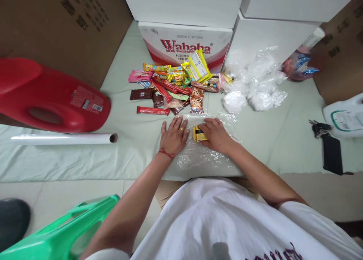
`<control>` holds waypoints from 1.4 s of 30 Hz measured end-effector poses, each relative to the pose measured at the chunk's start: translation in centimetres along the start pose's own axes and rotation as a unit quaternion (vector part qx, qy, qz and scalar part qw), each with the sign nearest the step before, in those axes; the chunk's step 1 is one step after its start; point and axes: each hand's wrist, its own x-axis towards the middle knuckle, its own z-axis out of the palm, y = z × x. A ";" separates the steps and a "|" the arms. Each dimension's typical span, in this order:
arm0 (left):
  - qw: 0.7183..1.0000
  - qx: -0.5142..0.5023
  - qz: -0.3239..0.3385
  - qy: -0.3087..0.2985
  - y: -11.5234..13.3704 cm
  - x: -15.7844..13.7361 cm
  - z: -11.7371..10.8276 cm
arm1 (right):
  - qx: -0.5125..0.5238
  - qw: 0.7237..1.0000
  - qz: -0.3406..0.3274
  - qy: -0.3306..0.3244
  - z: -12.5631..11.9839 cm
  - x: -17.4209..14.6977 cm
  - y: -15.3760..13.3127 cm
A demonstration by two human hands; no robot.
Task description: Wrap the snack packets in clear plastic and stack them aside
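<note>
A sheet of clear plastic film (193, 159) lies wrinkled on the cloth-covered table in front of me. My left hand (173, 136) rests flat on the film's left side, fingers stretched out and holding nothing. Just right of it is a small yellow snack packet (196, 134) with a dark band, lying on the film. My right hand (217, 135) grips this packet from the right and covers part of it, its thumb on the near side. Beyond both hands is a pile of wrapped snacks (172, 87) in red, brown, yellow and pink.
Film-wrapped bundles (261, 86) sit right of the snacks, before white boxes (185, 42). At left are a red jug (62, 97) and a white roll (65, 139). Keys (320, 127), a black phone-like object (332, 154) and a white bottle (346, 114) lie right. A green stool (65, 229) stands below.
</note>
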 end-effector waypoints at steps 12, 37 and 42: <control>1.000 -0.010 -0.003 0.008 0.0 -0.1 0.2 | 0.003 0.999 -0.023 -0.022 -2.1 -1.0 1.7; 0.991 -0.075 -0.028 0.112 -0.6 -0.7 -0.8 | 0.048 0.997 -0.009 0.067 -2.8 -2.5 1.1; 0.961 -0.100 0.120 0.229 -1.8 -5.1 -2.6 | 0.116 0.988 -0.039 0.093 -4.6 -9.7 2.1</control>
